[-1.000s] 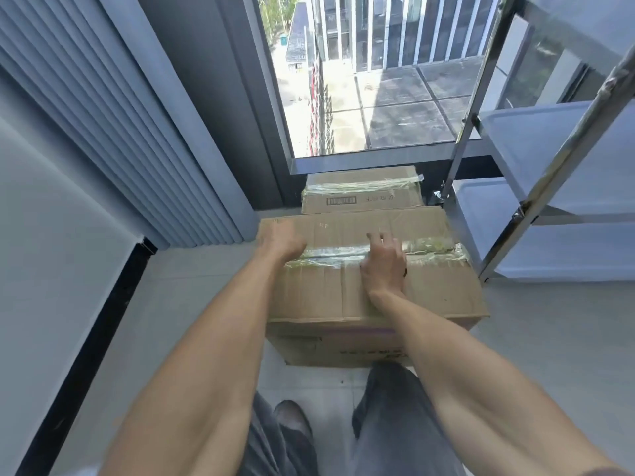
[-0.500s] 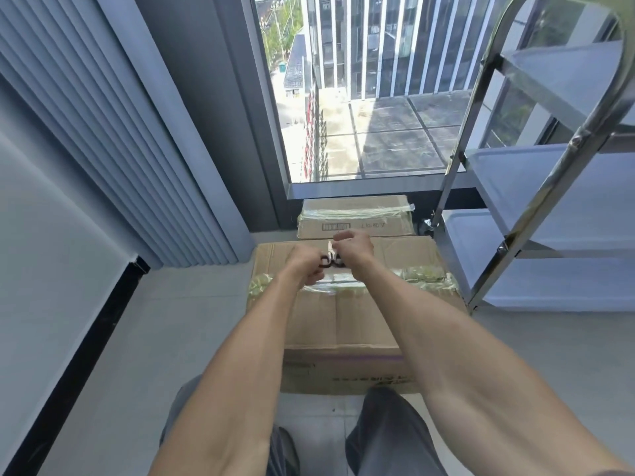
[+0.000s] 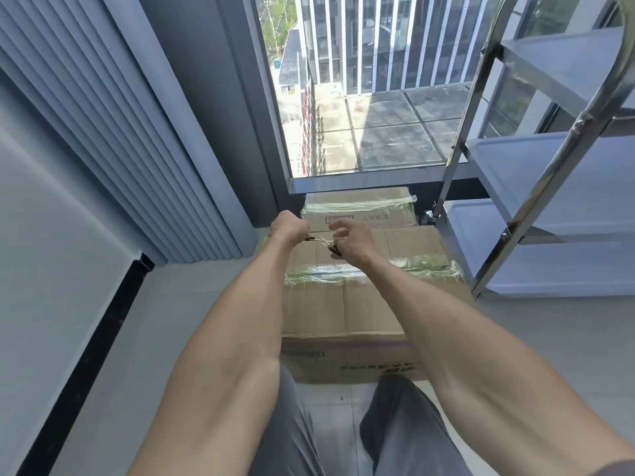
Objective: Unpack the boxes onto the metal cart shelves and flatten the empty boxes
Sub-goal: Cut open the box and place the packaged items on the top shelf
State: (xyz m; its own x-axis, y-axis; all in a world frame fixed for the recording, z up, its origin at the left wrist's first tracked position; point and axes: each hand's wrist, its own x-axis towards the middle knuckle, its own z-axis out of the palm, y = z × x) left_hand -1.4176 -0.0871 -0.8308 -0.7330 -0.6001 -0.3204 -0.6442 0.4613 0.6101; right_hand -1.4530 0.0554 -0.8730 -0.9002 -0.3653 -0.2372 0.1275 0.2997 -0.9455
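A tall window (image 3: pixel 371 97) with a dark frame looks out onto a sunlit tiled terrace (image 3: pixel 391 132) and a high building with pale vertical fins (image 3: pixel 378 39); trees and a lower roof show further off to the left. Left of the window hang grey vertical blinds (image 3: pixel 103 139), and a pale wall (image 3: pixel 44 255) with a black skirting strip (image 3: pixel 86 359) runs down to the light tiled floor (image 3: pixel 165 324).

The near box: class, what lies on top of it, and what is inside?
A clear tape strip crosses the near box. Above its far edge, both hands hold a small tool. The flaps are shut, so the inside is hidden.
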